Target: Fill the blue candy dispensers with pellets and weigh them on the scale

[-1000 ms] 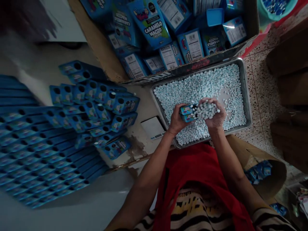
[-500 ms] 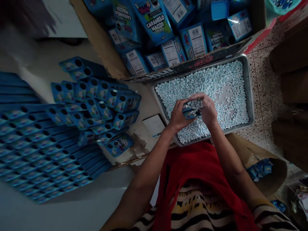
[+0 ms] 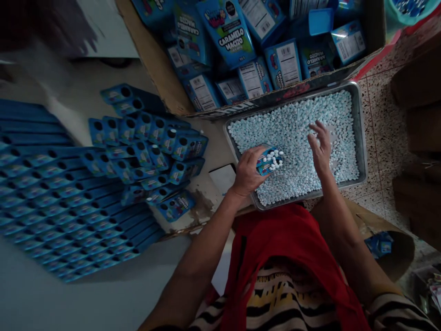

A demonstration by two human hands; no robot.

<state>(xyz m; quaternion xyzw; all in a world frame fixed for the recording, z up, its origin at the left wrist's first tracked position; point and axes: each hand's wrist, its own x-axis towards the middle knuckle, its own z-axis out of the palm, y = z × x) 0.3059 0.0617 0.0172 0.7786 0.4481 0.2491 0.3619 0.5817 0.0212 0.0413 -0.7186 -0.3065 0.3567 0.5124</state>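
Note:
My left hand (image 3: 248, 170) is wrapped round small blue candy boxes (image 3: 264, 168), seemingly two side by side. Several white candies (image 3: 275, 158) lie heaped over the boxes' top ends. Below them is a metal tray (image 3: 364, 142), filled with a layer of pale blue and white candies (image 3: 285, 122). Over the tray's right half, my right hand (image 3: 321, 149) is open, fingers spread and apart from the boxes, with nothing visible in it.
Blue boxes with round holes (image 3: 141, 151) stand in a loose group at left, beside dense rows of more boxes (image 3: 69, 216). A cardboard carton (image 3: 151, 78) of larger blue packages borders the tray. A blurred co-worker's hand (image 3: 81, 37) is at upper left. A phone-like flat object (image 3: 222, 178) lies nearby.
My right hand has moved right, off the boxes, and its fingers have opened. The loose candies it held over the boxes now lie on their tops. My left hand keeps its hold.

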